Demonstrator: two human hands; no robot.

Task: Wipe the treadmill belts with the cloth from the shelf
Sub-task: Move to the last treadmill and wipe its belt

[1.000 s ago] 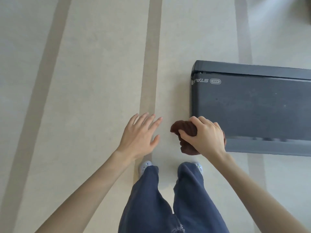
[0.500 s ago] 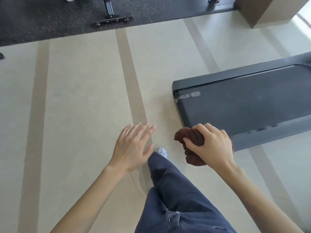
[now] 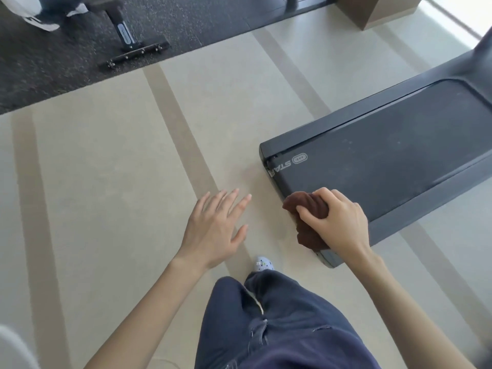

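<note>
A dark grey treadmill (image 3: 394,217) lies on the floor at the right, its black belt (image 3: 386,158) running away toward the upper right. My right hand (image 3: 338,222) grips a bunched brown cloth (image 3: 306,217) over the near rear corner of the treadmill deck. The cloth hangs partly past the deck's end. My left hand (image 3: 215,227) hovers over the floor to the left of the treadmill, fingers spread, holding nothing.
My legs in dark blue trousers (image 3: 274,323) and one shoe (image 3: 263,263) stand just before the treadmill's end. A black rubber mat (image 3: 53,70) with a metal equipment foot (image 3: 133,53) and another person's shoes (image 3: 40,20) lies at the far left. A brown box (image 3: 378,9) sits far right.
The view has tilted up and turned, so the treadmill now runs diagonally and the mat shows. My right hand with the cloth has come over the treadmill's near corner; my left hand stays open.
</note>
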